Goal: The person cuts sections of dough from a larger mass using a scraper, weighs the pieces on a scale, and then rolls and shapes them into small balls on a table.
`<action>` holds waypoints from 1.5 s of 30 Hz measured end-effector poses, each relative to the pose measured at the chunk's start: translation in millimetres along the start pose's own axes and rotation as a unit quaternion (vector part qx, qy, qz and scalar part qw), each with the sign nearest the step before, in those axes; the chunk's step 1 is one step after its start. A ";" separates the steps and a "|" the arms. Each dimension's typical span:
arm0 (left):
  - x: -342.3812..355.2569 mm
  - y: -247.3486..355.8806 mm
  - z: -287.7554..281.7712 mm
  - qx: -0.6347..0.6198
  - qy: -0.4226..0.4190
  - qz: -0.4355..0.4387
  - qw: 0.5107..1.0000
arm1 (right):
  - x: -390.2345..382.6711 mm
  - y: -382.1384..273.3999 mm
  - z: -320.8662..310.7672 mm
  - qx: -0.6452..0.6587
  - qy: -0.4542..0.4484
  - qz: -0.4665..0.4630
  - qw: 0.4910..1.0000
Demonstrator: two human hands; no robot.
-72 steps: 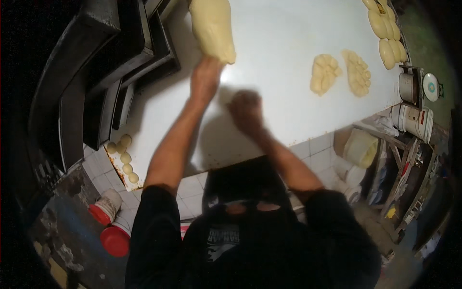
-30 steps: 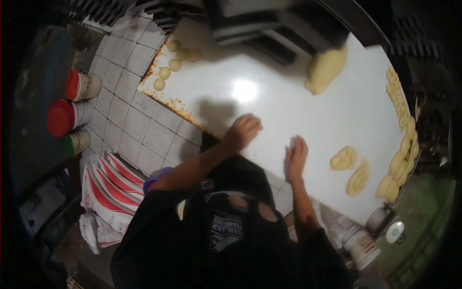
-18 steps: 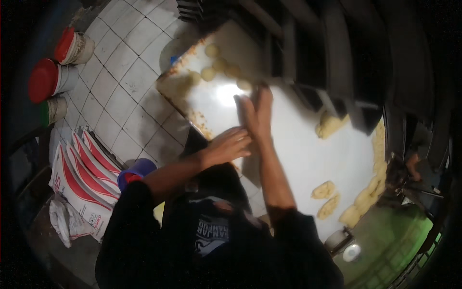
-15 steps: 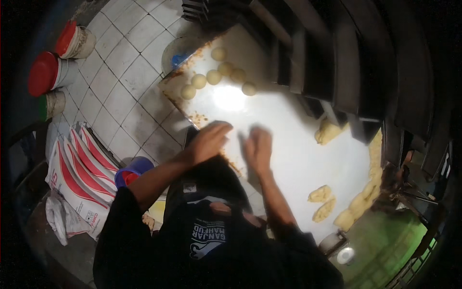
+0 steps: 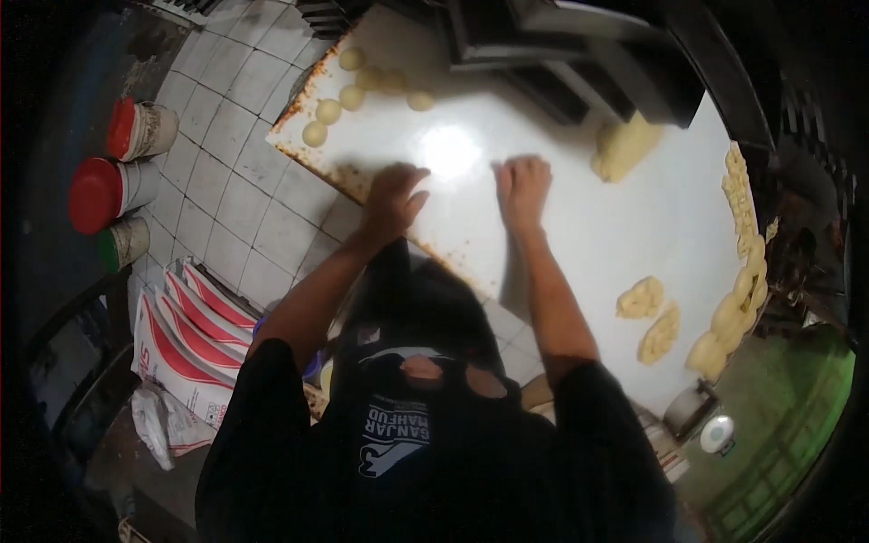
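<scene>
My left hand [image 5: 396, 197] is over the near left edge of the white table [image 5: 579, 235], thumb and fingers apart, with nothing visible between them. Farther right, my right hand [image 5: 525, 192] is low over the tabletop, its fingers bent down and close together; whatever is under them, if anything, is hidden. Several pale dough balls [image 5: 328, 111] sit at the far left corner. A larger dough mass [image 5: 625, 149] lies at the back right. Two knobbly dough pieces [image 5: 641, 299] rest to the right of my right forearm.
A row of shaped dough pieces [image 5: 731, 317] lines the table's right edge. Dark stacked trays or panels [image 5: 579, 41] overhang the back. To the left on the tiled floor are lidded buckets [image 5: 95, 195] and red-and-white sacks [image 5: 186, 353]. A small pot [image 5: 690, 407] stands near the right corner.
My hands are farther apart and both have shifted forward over the table. The whole view has tilted, so the dough balls appear farther up and left.
</scene>
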State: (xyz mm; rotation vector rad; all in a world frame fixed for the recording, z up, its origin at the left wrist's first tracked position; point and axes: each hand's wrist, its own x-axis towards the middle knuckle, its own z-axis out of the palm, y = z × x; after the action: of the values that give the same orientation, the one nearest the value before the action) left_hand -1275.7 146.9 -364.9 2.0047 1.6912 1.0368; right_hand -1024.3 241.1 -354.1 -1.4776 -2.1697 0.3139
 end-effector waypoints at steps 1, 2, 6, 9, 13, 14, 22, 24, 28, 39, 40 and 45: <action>-6.2 6.5 4.1 0.000 -0.009 -0.003 1.000 | 5.9 -13.4 5.1 0.012 0.040 0.050 0.998; -8.9 9.3 5.1 -0.010 -0.019 -0.023 1.000 | -10.7 -22.3 13.3 0.013 0.035 0.040 0.999; -0.6 4.0 -6.0 -0.030 -0.008 -0.025 0.999 | -89.4 -22.5 -24.7 0.031 -0.078 -0.005 0.996; -2.5 14.7 -11.6 -0.042 -0.006 -0.048 0.998 | -35.4 -24.8 -39.2 0.037 -0.153 0.068 0.985; -0.5 14.2 -21.9 -0.047 -0.031 -0.053 0.997 | 56.7 -90.8 -8.3 0.242 -0.011 0.108 0.964; 0.9 14.5 -20.8 -0.057 -0.038 -0.043 0.997 | 60.0 -87.8 11.8 0.121 0.007 0.009 0.993; -6.3 9.3 28.8 0.005 -0.048 -0.054 0.997 | -141.2 -27.8 -83.2 0.112 -0.166 0.060 0.978; 13.8 52.3 55.5 -0.103 -0.111 -0.064 0.986 | -213.5 12.4 -134.4 0.069 -0.174 0.082 0.979; 29.4 192.8 132.8 -0.175 -0.204 -0.022 0.963 | -311.5 84.1 -210.7 0.116 -0.098 0.302 0.941; 17.6 375.0 216.9 -0.186 -0.189 -0.001 0.964 | -426.4 199.5 -316.5 0.062 0.105 0.353 0.928; 21.6 393.3 231.9 -0.203 -0.231 0.057 0.950 | -403.9 225.7 -321.6 0.098 0.066 0.497 0.859; 59.8 463.0 393.1 -0.147 -0.238 0.196 0.940 | -313.8 358.4 -299.8 -0.194 0.230 0.012 0.954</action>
State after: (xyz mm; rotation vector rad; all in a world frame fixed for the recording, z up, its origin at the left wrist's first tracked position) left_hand -668.1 169.3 -312.4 2.1995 0.8598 0.7667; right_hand -489.3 66.3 -343.8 -1.5841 -1.8934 -0.4381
